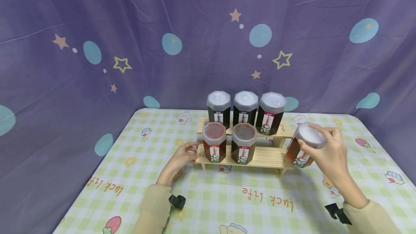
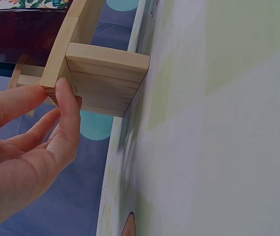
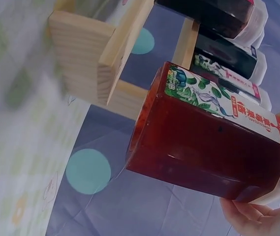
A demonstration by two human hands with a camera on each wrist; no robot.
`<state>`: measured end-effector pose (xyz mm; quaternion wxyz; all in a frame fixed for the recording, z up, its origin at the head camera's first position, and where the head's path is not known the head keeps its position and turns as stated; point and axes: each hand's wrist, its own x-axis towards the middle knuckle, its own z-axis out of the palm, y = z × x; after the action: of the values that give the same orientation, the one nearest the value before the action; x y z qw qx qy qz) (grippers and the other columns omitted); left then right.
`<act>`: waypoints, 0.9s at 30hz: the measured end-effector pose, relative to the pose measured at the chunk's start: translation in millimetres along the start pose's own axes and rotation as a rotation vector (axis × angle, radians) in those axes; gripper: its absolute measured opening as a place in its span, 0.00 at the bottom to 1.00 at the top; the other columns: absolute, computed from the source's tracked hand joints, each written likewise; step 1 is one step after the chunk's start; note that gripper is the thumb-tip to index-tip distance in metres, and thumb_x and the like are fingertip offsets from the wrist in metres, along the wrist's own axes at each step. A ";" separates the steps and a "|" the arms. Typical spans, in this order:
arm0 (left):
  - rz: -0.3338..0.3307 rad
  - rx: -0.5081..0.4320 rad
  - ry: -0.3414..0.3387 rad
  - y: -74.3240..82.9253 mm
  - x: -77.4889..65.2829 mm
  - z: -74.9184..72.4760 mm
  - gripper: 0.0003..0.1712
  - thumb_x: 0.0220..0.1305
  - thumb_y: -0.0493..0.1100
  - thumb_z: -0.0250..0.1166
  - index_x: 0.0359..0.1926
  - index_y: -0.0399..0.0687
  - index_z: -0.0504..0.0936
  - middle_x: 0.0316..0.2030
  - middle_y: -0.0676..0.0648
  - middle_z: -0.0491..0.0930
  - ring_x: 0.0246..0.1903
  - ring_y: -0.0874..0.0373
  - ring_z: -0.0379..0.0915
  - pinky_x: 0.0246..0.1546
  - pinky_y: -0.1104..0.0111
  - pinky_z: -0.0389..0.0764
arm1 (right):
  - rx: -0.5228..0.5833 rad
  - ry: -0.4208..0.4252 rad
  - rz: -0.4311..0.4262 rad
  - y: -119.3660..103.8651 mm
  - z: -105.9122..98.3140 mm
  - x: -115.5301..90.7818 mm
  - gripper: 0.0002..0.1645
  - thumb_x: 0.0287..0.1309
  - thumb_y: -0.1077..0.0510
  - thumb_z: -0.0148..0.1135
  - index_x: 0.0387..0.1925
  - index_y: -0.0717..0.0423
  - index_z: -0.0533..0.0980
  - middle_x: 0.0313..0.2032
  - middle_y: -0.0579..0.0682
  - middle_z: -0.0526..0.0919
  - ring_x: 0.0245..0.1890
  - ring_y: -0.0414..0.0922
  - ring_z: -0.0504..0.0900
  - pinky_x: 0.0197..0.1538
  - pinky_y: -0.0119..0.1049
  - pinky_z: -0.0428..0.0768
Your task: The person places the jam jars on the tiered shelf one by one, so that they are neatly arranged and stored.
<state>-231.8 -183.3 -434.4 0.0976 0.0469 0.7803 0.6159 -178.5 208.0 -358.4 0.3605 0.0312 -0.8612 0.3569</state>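
My right hand point(image 1: 331, 152) grips a jar of red jam point(image 3: 213, 142) around its white lid, fingers on one side and thumb on the other. The jar is tilted beside the right end of the lower shelf, its base overlapping that end in the head view. My left hand point(image 1: 183, 158) pinches the left end of the two-tier wooden rack point(image 1: 266, 157) between thumb and fingers; the left wrist view shows the fingertips on the shelf's corner. On the lower shelf stand a red jam jar point(image 1: 214, 151) and a darker brownish jar point(image 1: 243, 152), side by side at the left and middle.
Three dark jars stand on the upper shelf: a left one point(image 1: 219, 115), a middle one point(image 1: 245, 115) and a right one point(image 1: 269, 122). A green checked tablecloth point(image 1: 195, 205) covers the table. Behind hangs a purple curtain point(image 1: 208, 17) with stars and dots.
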 end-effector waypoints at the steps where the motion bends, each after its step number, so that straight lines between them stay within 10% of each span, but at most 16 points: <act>1: 0.004 -0.001 0.000 -0.3 0.2 -0.2 0.27 0.54 0.29 0.57 0.57 0.31 0.65 0.39 0.38 0.69 0.23 0.61 0.70 0.29 0.64 0.80 | 0.002 -0.001 -0.008 -0.5 1.1 -0.1 0.31 0.29 0.66 0.71 0.44 0.62 0.76 0.37 0.62 0.66 0.34 0.48 0.67 0.31 0.30 0.62; 27: 0.002 -0.017 -0.026 0.5 0.7 -0.6 0.29 0.54 0.29 0.57 0.59 0.30 0.62 0.39 0.39 0.69 0.24 0.61 0.72 0.30 0.64 0.80 | 0.076 -0.029 -0.095 -21.0 34.1 -4.0 0.29 0.27 0.64 0.72 0.42 0.60 0.77 0.37 0.60 0.68 0.33 0.47 0.69 0.29 0.32 0.67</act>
<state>-232.7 -183.6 -433.8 0.1077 0.0548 0.7737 0.6219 -189.5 169.8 -365.1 0.3631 0.0908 -0.8497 0.3712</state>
